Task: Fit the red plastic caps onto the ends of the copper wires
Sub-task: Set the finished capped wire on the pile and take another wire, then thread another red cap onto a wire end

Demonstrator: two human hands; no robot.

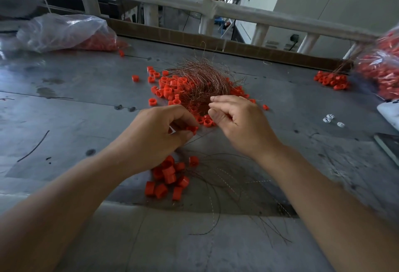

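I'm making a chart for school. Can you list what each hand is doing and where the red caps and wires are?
left hand: pinches one cap
right hand: fingers curled by the wires; holding one or not, cannot tell
wires: tangled heap on the table, beyond both hands
caps: scattered round the heap; another pile nearer, by the left arm
bags: left bag and right bag, caps inside

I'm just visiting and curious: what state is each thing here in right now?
Left hand: pinches one red cap.
Right hand: curled; whether it holds a wire is unclear.
Copper wires: tangled in a heap.
Loose caps: scattered around the heap.
Left bag: lying down, caps inside.
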